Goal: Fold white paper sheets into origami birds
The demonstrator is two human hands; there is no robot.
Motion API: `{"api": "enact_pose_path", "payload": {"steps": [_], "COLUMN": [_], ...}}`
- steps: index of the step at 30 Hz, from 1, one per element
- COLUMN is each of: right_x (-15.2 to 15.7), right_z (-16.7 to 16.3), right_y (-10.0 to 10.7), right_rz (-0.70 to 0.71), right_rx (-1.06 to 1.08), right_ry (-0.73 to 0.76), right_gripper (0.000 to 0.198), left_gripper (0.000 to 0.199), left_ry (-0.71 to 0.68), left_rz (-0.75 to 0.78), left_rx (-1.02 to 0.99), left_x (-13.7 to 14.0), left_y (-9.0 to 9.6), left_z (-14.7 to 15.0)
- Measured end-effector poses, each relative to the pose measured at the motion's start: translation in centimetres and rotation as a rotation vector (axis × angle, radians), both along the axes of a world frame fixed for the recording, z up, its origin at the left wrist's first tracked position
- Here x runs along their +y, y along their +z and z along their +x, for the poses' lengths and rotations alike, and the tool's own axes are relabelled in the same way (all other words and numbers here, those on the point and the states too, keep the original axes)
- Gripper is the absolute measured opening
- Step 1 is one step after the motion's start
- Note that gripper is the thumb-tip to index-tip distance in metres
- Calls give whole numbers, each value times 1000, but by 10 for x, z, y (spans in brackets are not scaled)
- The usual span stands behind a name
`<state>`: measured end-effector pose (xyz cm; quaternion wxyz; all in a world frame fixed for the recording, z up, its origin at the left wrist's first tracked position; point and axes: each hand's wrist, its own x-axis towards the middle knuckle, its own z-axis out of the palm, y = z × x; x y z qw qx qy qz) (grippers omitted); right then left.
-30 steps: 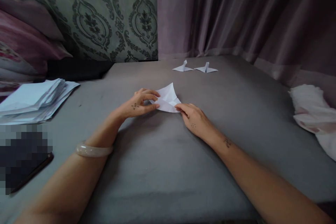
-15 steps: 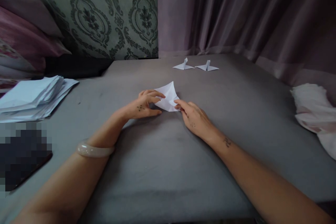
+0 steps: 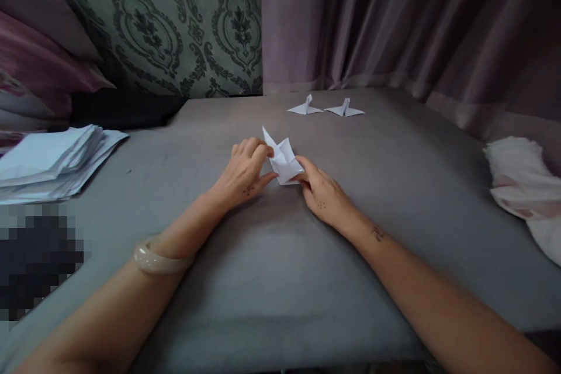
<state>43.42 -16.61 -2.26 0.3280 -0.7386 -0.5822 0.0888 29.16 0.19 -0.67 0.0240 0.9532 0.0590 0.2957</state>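
Between my hands is a small piece of white folded paper (image 3: 286,162), creased, with its left part standing up in a narrow point. My left hand (image 3: 249,168) curls round the paper's left edge, fingers above and thumb below at its lower corner. On the opposite side, my right hand (image 3: 319,186) pinches the right edge, its thumb on top and the fingers partly hidden beneath. Further back on the grey table cover (image 3: 272,280) stand two folded paper birds, a left bird (image 3: 305,106) and a right bird (image 3: 345,108), side by side.
A stack of white paper sheets (image 3: 48,158) lies at the left, near a folded black cloth (image 3: 127,110). Closer to me on that side is a dark, pixelated object (image 3: 39,266). Crumpled pale fabric (image 3: 517,181) sits at the right edge, and a purple curtain (image 3: 298,23) hangs behind.
The paper was spread flatter; its left side is now raised into a standing point. My left hand has turned and its fingers have lifted and curled. The right hand has barely moved.
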Motion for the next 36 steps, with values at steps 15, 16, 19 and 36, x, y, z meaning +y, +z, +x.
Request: {"api": "enact_pose_path", "payload": {"steps": [15,16,19,36], "right_x": [5,5,5,4], "right_z": [10,13,19,24], "right_y": [10,11,13,12], "right_rz": [-59,-71,-117,-96], "right_rx": [312,347,421,427], "right_ry": [-171,-190,-245,-287], "right_gripper": [56,55,50,33], "left_gripper": [29,30,32,36], "left_ry": [-330,-326,-329,-355], "left_rz": [-245,-243,-233,-216], "left_rx": [235,240,247,293], "left_x": [-9,-9,-10,-15], "left_y": [-9,-9,-8,-4], "left_z": [4,4,5,4]}}
